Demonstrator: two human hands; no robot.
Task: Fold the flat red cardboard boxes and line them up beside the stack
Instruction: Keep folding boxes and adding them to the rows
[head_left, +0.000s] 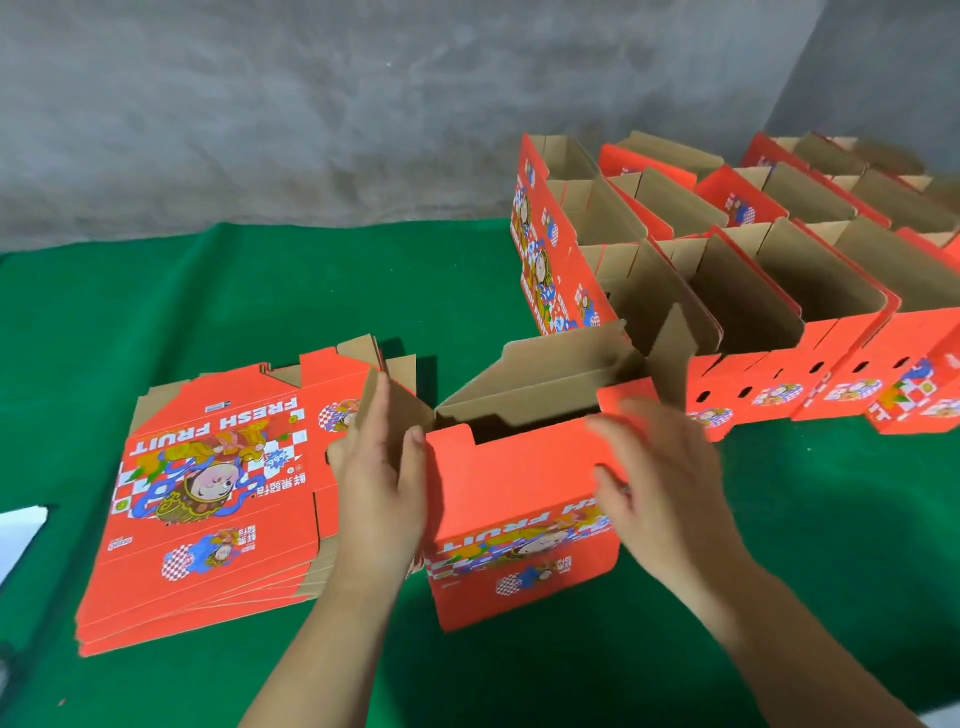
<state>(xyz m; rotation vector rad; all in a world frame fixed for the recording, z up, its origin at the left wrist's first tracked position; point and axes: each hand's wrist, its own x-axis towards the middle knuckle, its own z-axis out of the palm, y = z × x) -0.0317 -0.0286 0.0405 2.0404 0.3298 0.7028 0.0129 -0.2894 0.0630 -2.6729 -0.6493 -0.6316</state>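
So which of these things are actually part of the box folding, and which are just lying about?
Part of the job:
- half-folded box, held by the left hand and right hand
- stack of flat boxes
- folded boxes lined up behind

Just lying about:
- green cloth
- white object at the left edge, unclear what
- grey wall
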